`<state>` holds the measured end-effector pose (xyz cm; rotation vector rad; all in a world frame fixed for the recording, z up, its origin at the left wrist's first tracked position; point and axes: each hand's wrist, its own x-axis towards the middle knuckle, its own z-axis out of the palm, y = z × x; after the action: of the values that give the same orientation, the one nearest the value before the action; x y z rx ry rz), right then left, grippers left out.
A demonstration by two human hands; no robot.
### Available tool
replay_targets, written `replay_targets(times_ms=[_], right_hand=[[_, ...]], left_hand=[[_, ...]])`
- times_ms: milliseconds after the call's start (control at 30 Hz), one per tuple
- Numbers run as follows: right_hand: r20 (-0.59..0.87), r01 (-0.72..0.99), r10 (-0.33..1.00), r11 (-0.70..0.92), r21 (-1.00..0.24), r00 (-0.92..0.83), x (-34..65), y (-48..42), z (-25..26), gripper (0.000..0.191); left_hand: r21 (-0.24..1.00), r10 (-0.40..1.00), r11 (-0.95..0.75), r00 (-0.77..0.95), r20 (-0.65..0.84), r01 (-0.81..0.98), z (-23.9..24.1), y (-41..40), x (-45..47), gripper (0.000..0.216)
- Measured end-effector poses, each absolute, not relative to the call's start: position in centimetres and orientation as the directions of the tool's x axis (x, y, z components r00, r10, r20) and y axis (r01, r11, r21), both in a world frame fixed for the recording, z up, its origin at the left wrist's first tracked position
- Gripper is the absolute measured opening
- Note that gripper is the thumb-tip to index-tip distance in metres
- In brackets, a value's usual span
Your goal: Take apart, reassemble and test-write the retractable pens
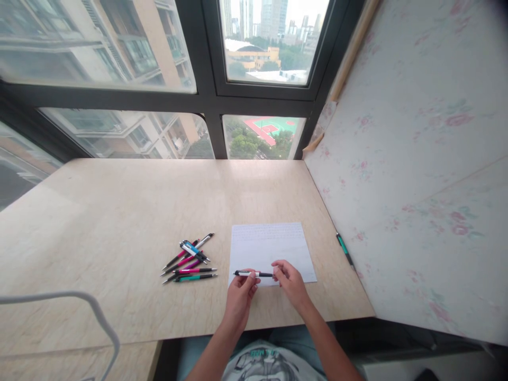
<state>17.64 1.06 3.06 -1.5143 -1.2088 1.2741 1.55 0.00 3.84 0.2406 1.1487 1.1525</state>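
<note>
A white and black ballpoint pen (263,274) lies level between my two hands, over the lower part of a white sheet of paper (270,248). My left hand (241,291) pinches the pen near its middle, with the clip end pointing left. At the pen's right end, the fingers of my right hand (289,280) are closed around the tip. Lines of faint writing run along the top of the sheet. Left of the paper is a loose pile of pens in several colours, among them a blue pen (195,250) and a green pen (194,277).
Another green pen (344,250) lies at the right edge of the table (119,222), against the flowered wall (416,174). A grey cable (93,304) arches over the lower left. Dark-framed windows (214,100) stand behind the table.
</note>
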Motion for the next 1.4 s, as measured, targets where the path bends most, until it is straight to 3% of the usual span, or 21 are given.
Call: replay_targets(times_ms=[200, 400, 667, 833, 1000, 1167, 1300, 1400], right_hand=[[-0.193, 0.209, 0.979, -0.175, -0.962, -0.069, 17.7, 0.6, 3.8, 0.023], [-0.252, 0.222, 0.967, -0.238, -0.946, -0.040, 17.9, 0.4, 3.1, 0.048], [-0.197, 0.308, 0.979, -0.171, -0.936, -0.055, 18.1, 0.6, 3.8, 0.031], [-0.203, 0.344, 0.977, -0.167, -0.924, -0.071, 17.8, 0.3, 3.7, 0.042], [-0.251, 0.277, 0.964, -0.218, -0.936, -0.091, 17.5, 0.1, 3.0, 0.048], [-0.224, 0.338, 0.940, -0.129, -0.932, -0.258, 17.5, 0.0, 4.5, 0.043], [-0.156, 0.349, 0.951, -0.055, -0.935, -0.268, 16.9, 0.0, 6.1, 0.022], [-0.157, 0.321, 0.958, -0.074, -0.944, -0.241, 16.0, 0.0, 6.4, 0.039]], left_hand=[[0.664, 0.803, 0.443, -0.064, -0.593, -0.602, 3.8, 0.3, 1.3, 0.035], [0.668, 0.815, 0.467, -0.012, -0.580, -0.580, 4.0, -0.1, 1.4, 0.034], [0.677, 0.807, 0.463, -0.044, -0.588, -0.572, 3.6, -0.1, 1.4, 0.034], [0.681, 0.814, 0.478, -0.011, -0.580, -0.555, 3.5, 0.0, 1.0, 0.035], [0.719, 0.835, 0.470, -0.007, -0.551, -0.511, 3.9, 0.0, 0.8, 0.034], [0.836, 0.891, 0.418, -0.019, -0.453, -0.355, 4.9, 0.3, 0.7, 0.032], [0.924, 0.933, 0.340, -0.061, -0.355, -0.175, 5.4, 0.4, 0.9, 0.030], [0.949, 0.950, 0.298, -0.070, -0.306, -0.105, 5.2, 0.3, 1.2, 0.031]])
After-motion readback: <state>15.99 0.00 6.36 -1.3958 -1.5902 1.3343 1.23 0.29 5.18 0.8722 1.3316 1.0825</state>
